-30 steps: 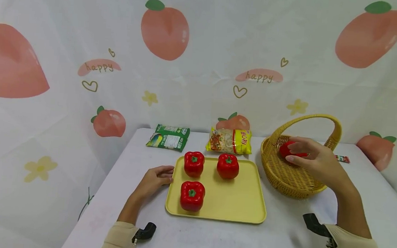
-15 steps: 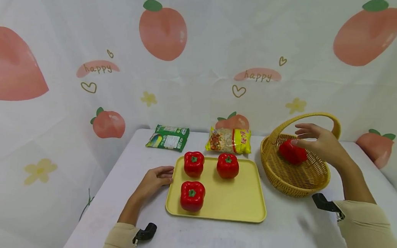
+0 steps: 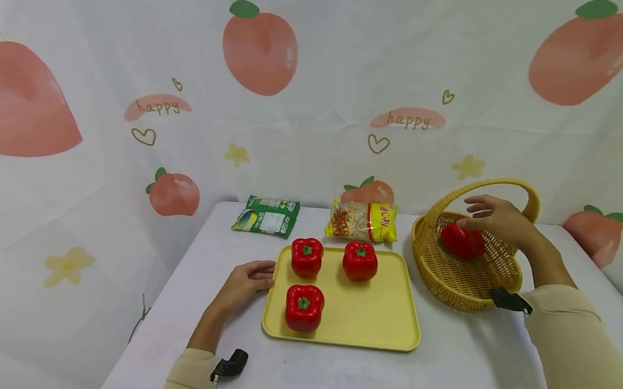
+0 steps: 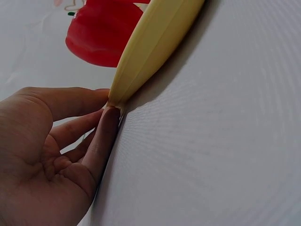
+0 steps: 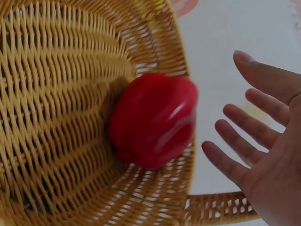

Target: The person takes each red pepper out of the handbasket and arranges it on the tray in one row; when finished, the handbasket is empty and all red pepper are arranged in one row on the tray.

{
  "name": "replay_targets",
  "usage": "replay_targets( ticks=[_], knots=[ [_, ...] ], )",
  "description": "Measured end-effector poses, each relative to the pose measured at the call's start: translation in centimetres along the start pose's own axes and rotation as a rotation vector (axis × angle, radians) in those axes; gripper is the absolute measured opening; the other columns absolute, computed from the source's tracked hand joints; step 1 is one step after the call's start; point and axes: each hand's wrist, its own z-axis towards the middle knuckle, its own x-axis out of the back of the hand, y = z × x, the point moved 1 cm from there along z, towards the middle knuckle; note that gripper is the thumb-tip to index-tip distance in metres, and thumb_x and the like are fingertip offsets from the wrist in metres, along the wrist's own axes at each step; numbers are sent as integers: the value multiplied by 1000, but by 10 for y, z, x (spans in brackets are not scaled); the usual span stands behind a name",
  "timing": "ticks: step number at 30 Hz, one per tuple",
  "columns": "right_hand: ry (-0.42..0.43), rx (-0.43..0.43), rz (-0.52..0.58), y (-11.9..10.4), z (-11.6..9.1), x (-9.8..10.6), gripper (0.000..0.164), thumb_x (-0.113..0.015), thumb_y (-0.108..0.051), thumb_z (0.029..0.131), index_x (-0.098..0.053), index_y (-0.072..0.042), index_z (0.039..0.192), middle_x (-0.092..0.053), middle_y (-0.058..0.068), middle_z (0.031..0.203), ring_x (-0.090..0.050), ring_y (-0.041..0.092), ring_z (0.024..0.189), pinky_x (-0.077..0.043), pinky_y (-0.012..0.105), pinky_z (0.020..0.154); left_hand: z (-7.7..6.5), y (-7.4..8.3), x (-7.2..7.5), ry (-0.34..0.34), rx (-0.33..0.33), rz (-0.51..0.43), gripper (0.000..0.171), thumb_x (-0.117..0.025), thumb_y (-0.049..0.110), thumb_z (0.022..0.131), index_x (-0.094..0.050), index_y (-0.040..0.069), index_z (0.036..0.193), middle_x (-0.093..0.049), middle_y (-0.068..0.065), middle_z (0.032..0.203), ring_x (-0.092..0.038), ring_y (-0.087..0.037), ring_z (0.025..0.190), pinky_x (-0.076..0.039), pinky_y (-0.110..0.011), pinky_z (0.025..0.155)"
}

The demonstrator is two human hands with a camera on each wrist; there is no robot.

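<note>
On the yellow tray stand three red bell peppers, at front left, back left and back right. My left hand lies beside the tray with its fingertips touching the left rim; the left wrist view shows these fingertips low against the edge. Another red bell pepper lies in the wicker basket, tilted against its wall. Over the basket, under its handle, my right hand has its fingers spread. In the right wrist view it holds nothing and is apart from the pepper.
Behind the tray lie a green packet and a yellow food packet. The basket's arched handle rises over the right hand. A white cloth with printed fruit hangs behind the white table.
My right hand has risen from the pepper in the basket and drawn slightly right. More of that pepper shows now. The left hand, tray and peppers on it stay in place.
</note>
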Motion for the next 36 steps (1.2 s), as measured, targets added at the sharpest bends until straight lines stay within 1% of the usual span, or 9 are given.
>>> replay_targets(
  ticks=[4,7,10,14,20,24,26,33,36],
  knots=[
    [-32,-30,3,6,4,1,78,-71,-30,103,-33,10,158,-43,42,152,-44,61,139,-45,70,110,0,0,0,-1,-3,6,45,-72,8,98,-65,3,142,-72,-14,133,-71,-24,118,-59,-31,100],
    [-50,-31,5,10,7,0,76,-71,-28,103,-33,11,157,-42,44,152,-43,62,139,-45,70,110,1,0,0,6,-4,19,45,-72,9,98,-66,4,142,-73,-12,132,-72,-23,117,-59,-33,101],
    [-62,-32,3,14,11,-2,77,-72,-26,102,-34,12,156,-43,45,150,-43,62,138,-45,70,110,1,0,0,12,0,17,45,-73,9,98,-66,6,142,-73,-10,132,-72,-22,117,-59,-34,102],
    [-80,-49,-8,18,16,-5,79,-75,-26,100,-34,13,156,-43,46,149,-43,63,138,-46,69,109,1,-1,0,13,-4,18,45,-73,9,97,-66,5,142,-73,-11,132,-72,-23,117,-59,-35,102],
    [-118,-78,40,19,17,-10,77,-74,-23,100,-34,14,154,-40,46,149,-40,64,138,-45,70,110,2,-3,0,9,-12,8,45,-73,9,97,-66,4,141,-73,-11,132,-72,-23,117,-59,-34,102],
    [-117,-80,10,20,18,-11,71,-74,-24,100,-41,14,150,-44,45,146,-43,62,136,-47,68,109,1,-4,-1,12,-13,11,44,-73,9,97,-66,5,141,-73,-9,131,-72,-22,117,-59,-35,102],
    [-112,-78,-11,21,20,-12,70,-75,-25,100,-44,14,148,-47,44,144,-46,60,134,-50,66,107,1,-4,-1,15,-14,14,44,-73,9,97,-67,5,141,-73,-9,131,-72,-22,117,-59,-36,102],
    [-112,-85,-51,20,20,-14,68,-76,-29,98,-51,14,144,-51,40,141,-49,56,131,-52,61,104,1,-3,-1,19,-19,20,44,-73,9,97,-67,5,141,-74,-9,131,-72,-23,116,-59,-37,103],
    [-109,-77,-61,20,20,-14,64,-77,-28,98,-54,14,140,-55,38,136,-54,53,126,-57,53,97,0,-2,-1,21,-17,25,44,-73,9,97,-67,6,141,-74,-9,131,-72,-23,117,-58,-37,104]
  ],
)
